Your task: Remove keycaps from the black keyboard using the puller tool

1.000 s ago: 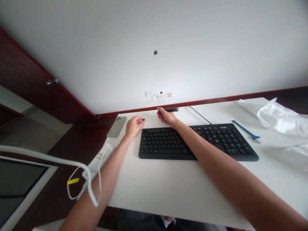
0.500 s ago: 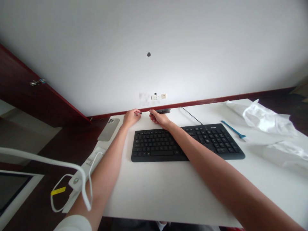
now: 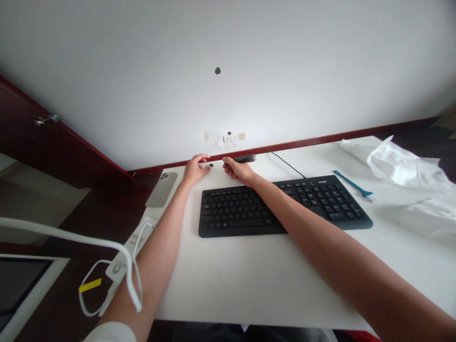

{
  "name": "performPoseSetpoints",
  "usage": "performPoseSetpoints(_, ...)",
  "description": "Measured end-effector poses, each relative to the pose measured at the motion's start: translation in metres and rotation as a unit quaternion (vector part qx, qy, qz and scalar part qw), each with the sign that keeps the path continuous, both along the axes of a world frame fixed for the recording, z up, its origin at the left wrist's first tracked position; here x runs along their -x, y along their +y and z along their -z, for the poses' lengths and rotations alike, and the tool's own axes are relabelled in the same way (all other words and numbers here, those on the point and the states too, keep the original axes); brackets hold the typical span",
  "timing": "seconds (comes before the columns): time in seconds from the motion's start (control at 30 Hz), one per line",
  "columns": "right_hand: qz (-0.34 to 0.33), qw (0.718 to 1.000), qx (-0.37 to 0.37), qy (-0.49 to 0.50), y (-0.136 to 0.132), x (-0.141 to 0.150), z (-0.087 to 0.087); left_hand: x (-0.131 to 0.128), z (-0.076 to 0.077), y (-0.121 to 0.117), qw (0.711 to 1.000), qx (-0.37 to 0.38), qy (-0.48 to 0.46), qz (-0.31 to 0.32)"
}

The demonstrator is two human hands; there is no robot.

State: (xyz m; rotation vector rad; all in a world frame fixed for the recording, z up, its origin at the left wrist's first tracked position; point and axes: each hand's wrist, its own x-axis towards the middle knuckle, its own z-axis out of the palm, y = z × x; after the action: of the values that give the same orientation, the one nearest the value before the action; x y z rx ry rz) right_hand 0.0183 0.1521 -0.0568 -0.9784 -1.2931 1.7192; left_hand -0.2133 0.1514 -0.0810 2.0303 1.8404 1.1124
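At the far edge of the white table (image 3: 228, 275), my left hand (image 3: 195, 170) has its thumb and index finger spread apart. Just beyond its thumb tip is a small black piece (image 3: 211, 165), too small to identify. My right hand (image 3: 238, 171) is closed around a slim dark tool (image 3: 245, 158) pointing right. That tool has a bristle-like end on the right, and a thin pale wire seems to stick out at its left end. Under my right forearm lies a black keyboard (image 3: 235, 216), partly covered by the arm.
A grey phone (image 3: 162, 190) and a white power strip (image 3: 123, 256) with a white cable (image 3: 89, 233) line the left edge. Right of the keyboard lie a blue brush (image 3: 352, 184) and crumpled white wrapping (image 3: 402, 164). The keyboard's cord (image 3: 288, 165) runs to the back edge.
My left thumb and fingers have parted from the small black piece they were pinching. My right hand still grips the dark tool. The view has shifted slightly.
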Motion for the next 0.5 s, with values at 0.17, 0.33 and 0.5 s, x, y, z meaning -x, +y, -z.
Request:
performPoseSetpoints(0.17, 0.000, 1.000, 0.006, -0.001, -0.0013, -0.0004, -0.0013, -0.0028, -0.0022, -0.0028, 0.999, -0.005, 0.005, 0.041)
performPoseSetpoints(0.33, 0.000, 1.000, -0.001, 0.001, -0.0019, -0.0004, -0.0019, -0.0038, -0.0050, -0.0044, 0.999, 0.013, 0.032, 0.042)
performPoseSetpoints(0.5, -0.001, 1.000, -0.010, 0.000, -0.0021, -0.0003, -0.0019, -0.0041, -0.0042, -0.0034, 0.998, 0.023, 0.055, 0.008)
